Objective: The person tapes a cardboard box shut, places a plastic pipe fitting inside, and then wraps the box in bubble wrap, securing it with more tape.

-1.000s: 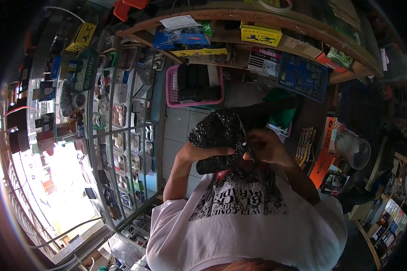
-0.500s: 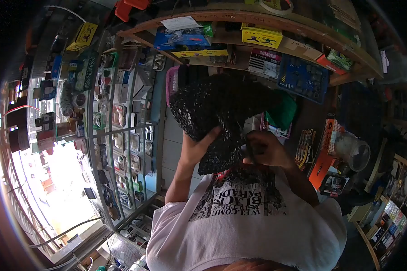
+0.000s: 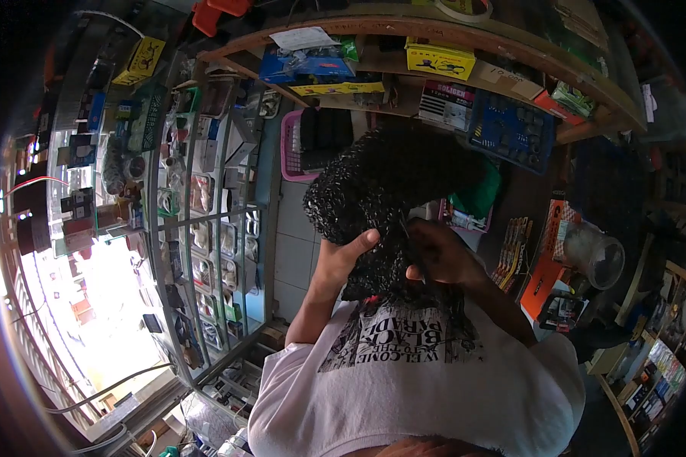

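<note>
A crumpled, shiny black plastic bag [image 3: 358,186] is held up in front of the white printed shirt. Along its left edge, my left hand [image 3: 341,257] is closed on it, the thumb lying across the near side and the other fingers hidden behind. At the right side, my right hand [image 3: 443,255] is curled with its thumb toward the bag. A thin dark thing seems to be at its fingers, but shadow hides what it is. The lower end of the bag hangs against the shirt.
Beyond the bag stands a pink basket [image 3: 290,145] with dark items. Wooden shelves [image 3: 511,87] hold a blue socket tray [image 3: 511,129] and yellow boxes. A glass display case [image 3: 229,213] runs along the left. On the right are an orange box [image 3: 545,270] and a clear plastic jar [image 3: 606,263].
The bag has shifted right and bunched up, uncovering more of the pink basket. My left hand has moved slightly right and down, still holding it; my right hand stays beside it.
</note>
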`<move>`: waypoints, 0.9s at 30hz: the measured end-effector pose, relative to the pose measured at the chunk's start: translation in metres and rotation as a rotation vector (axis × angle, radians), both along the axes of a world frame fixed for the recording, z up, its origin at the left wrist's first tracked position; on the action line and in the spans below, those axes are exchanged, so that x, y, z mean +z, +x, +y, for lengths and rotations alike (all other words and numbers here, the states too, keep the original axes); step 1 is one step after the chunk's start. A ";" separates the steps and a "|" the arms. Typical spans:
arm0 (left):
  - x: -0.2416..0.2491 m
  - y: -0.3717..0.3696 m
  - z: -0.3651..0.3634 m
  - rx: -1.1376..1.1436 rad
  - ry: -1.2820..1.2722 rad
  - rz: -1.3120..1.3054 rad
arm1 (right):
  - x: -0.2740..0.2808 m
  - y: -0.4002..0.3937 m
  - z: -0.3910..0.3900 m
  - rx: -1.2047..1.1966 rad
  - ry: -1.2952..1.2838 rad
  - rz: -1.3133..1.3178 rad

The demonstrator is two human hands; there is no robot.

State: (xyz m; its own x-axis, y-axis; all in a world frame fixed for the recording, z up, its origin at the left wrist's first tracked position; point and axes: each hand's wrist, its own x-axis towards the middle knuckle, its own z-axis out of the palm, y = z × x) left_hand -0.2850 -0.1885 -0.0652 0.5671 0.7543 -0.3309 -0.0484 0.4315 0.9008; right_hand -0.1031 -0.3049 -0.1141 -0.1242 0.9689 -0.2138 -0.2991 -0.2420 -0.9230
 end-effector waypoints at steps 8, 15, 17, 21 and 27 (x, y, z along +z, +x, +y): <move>-0.008 0.006 -0.007 0.009 -0.096 0.084 | -0.022 -0.009 0.003 -0.066 0.153 0.037; -0.010 0.000 -0.006 -0.052 0.083 0.081 | -0.013 -0.019 -0.002 -0.112 0.028 0.187; -0.009 -0.003 -0.004 -0.069 0.102 0.073 | -0.014 -0.024 -0.006 -0.132 -0.003 0.202; -0.007 -0.007 0.000 -0.145 0.159 0.083 | -0.004 -0.028 -0.009 -0.177 -0.026 0.223; -0.004 -0.014 0.012 -0.316 0.155 0.049 | 0.001 -0.025 -0.010 -0.165 -0.065 0.207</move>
State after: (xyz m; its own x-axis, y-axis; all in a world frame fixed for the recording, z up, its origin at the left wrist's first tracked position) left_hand -0.2988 -0.1763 -0.0691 0.7668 0.5874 -0.2589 0.1104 0.2766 0.9546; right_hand -0.1279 -0.3154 -0.1131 -0.0134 0.9647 -0.2631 -0.5197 -0.2315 -0.8224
